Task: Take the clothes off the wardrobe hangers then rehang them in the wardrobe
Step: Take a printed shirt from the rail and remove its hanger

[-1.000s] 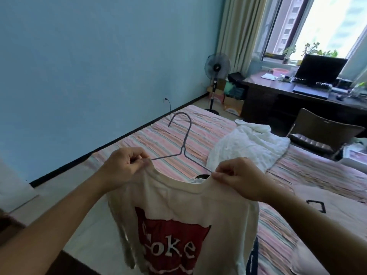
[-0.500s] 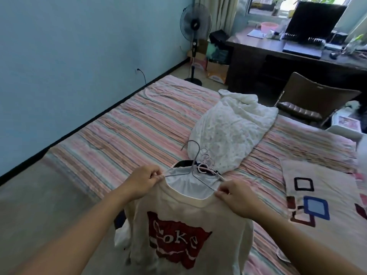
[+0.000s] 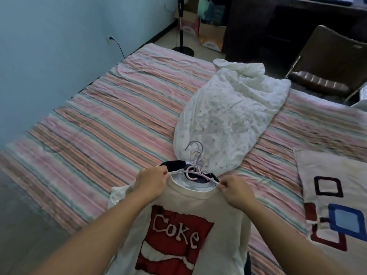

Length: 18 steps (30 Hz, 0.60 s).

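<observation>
One Coke T-shirt [image 3: 178, 225] sits on its wire hanger [image 3: 195, 169], left hand [image 3: 152, 183] and right hand [image 3: 236, 190] pinching its shoulders; wardrobe rehanging remains.

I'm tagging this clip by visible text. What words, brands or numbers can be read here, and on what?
"Coke": white letters on the red patch of the cream T-shirt, held at the shoulders by the left hand and right hand.
Boxes by the desk: print too blurred to read.
Nothing else legible.
</observation>
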Motion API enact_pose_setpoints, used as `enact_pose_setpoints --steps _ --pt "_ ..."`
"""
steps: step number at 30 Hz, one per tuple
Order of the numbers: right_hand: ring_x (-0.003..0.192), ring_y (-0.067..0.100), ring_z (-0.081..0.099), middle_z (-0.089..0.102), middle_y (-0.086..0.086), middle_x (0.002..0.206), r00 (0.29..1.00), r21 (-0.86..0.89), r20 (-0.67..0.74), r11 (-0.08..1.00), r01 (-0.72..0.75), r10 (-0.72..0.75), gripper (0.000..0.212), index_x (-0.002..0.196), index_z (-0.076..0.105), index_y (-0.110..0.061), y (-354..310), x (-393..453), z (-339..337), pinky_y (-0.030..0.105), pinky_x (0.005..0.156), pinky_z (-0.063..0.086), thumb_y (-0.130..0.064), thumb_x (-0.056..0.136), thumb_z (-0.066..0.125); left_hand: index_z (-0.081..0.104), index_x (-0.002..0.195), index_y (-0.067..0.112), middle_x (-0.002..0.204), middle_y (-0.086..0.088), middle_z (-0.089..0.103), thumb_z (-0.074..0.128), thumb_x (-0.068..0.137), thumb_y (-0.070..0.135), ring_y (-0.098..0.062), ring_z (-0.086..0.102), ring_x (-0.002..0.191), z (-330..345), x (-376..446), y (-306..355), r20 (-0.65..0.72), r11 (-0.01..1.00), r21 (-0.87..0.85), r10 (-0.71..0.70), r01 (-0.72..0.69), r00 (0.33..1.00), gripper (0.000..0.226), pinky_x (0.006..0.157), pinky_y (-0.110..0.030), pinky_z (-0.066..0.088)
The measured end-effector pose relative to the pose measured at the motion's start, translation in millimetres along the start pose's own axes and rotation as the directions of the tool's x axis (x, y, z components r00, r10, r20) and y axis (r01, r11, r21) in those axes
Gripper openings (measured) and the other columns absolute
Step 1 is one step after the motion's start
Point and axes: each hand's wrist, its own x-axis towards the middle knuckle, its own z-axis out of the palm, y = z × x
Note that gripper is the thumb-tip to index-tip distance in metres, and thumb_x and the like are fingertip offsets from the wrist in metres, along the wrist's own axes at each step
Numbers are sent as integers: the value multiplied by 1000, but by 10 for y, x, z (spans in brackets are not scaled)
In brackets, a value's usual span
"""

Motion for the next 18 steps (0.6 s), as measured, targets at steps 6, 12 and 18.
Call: enact_pose_setpoints --steps 6,12,18 --pt "97 28 62 69 6 101 982 14 -119 989 -144 145 21 96 71 -17 417 840 558 34 73 45 -30 96 54 51 115 20 105 -5 66 50 98 28 -23 61 91 761 770 -3 233 981 -183 -14 58 972 19 80 -39 50" --pt "90 32 60 66 9 97 977 125 -132 981 -148 165 12 96 59 -11 731 1351 1259 35 67 40 -19 96 51 23 148 20 115 -4 61 68 82 35 -17 59 85 1568 1146 -148 393 978 -187 -10 91 920 81 61 -26 42" --pt "86 27 54 56 4 90 987 209 -18 966 -151 158 18 91 46 -15 933 1556 1668 35 66 37 -23 87 61 -3 155 37 141 -10 49 68 73 36 -25 61 106 2036 1237 -239 446 968 -222 -7 118 895 109 64 -23 46"
